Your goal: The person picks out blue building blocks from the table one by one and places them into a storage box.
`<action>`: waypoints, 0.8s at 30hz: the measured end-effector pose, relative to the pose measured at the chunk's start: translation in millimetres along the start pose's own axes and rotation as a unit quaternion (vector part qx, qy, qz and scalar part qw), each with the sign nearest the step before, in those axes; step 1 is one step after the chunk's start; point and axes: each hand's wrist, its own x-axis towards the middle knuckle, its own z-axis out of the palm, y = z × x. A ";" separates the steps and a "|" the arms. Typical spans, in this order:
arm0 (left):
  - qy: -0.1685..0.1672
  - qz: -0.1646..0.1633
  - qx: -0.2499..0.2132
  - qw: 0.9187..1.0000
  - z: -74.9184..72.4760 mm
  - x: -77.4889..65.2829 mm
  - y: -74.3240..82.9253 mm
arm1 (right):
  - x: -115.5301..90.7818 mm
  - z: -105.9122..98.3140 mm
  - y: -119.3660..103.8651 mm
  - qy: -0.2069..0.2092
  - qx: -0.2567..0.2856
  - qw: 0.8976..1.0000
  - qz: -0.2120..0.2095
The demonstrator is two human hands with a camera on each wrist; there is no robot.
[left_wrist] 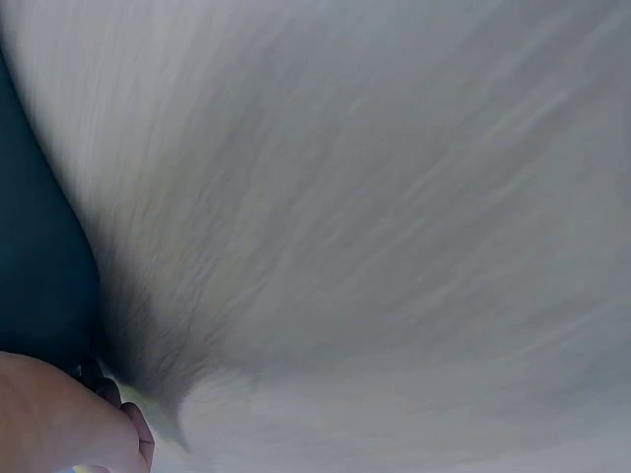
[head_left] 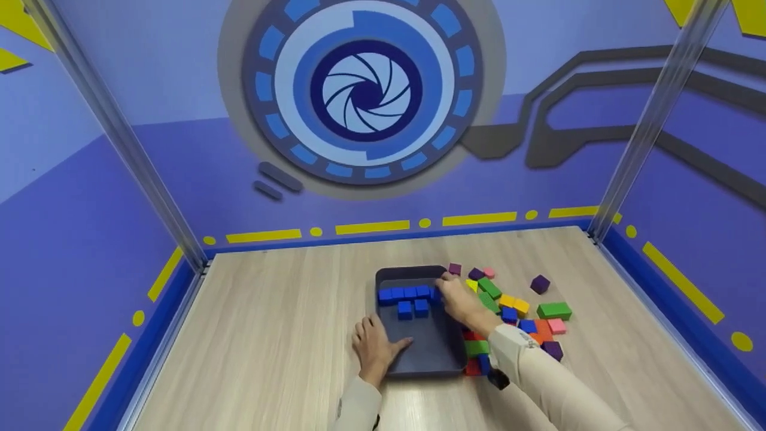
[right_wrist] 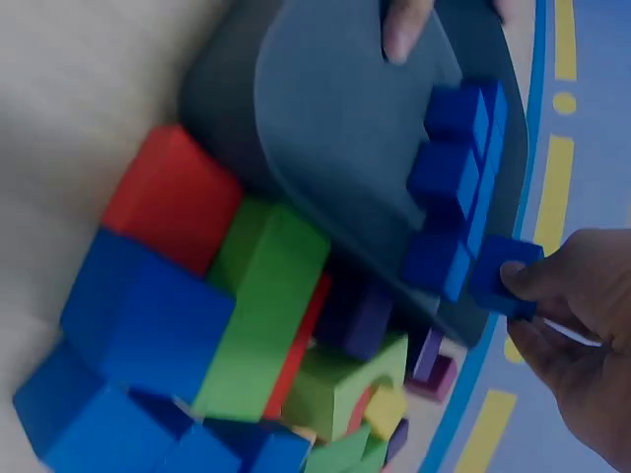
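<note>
My right hand (head_left: 461, 299) pinches a blue block (right_wrist: 508, 276) between thumb and fingers, at the far right part of a dark grey tray (head_left: 422, 356). In the right wrist view the thumb lies on the block's face. A row of blue blocks (head_left: 404, 293) runs across the far part of the tray. Two blue cubes, one left (head_left: 405, 310) and one right (head_left: 421, 308), sit just in front of that row. My left hand (head_left: 374, 347) holds the tray's left side, thumb inside and fingers outside the wall. The left wrist view shows mostly blurred tabletop.
Right of the tray lies a loose pile of coloured blocks, among them green (head_left: 489, 288), yellow-orange (head_left: 513, 305) and red (right_wrist: 173, 197) ones. A purple cube (head_left: 540, 284) and a green block (head_left: 555, 310) lie farther right. Printed panels (head_left: 179, 155) enclose the wooden table (head_left: 269, 335).
</note>
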 end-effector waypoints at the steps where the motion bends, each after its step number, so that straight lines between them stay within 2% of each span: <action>1: 0.001 0.001 0.003 1.000 -0.1 -0.1 0.6 | -0.2 2.8 -0.2 -0.001 -0.003 1.000 -0.002; 5: 0.007 0.008 0.004 1.000 0.1 0.2 1.5 | -1.6 13.7 3.2 0.001 -0.015 1.000 -0.001; 12: 0.009 0.004 -0.003 1.000 1.4 -0.7 -1.1 | -4.5 26.0 4.7 -0.055 0.028 0.998 0.010; 15: 0.010 0.001 -0.011 1.000 1.8 -0.3 -1.8 | -4.0 26.7 4.5 -0.065 0.036 0.997 0.002; 17: 0.008 0.000 -0.016 1.000 2.2 -0.3 -1.9 | -3.4 25.4 5.9 -0.055 0.040 0.998 -0.007; 20: 0.007 0.000 -0.016 1.000 3.5 -0.4 -2.2 | -3.9 21.2 12.9 -0.010 0.038 0.999 -0.007; 24: 0.013 0.006 -0.015 1.000 3.8 -0.4 -2.8 | -7.9 8.1 32.3 0.041 -0.004 0.998 0.044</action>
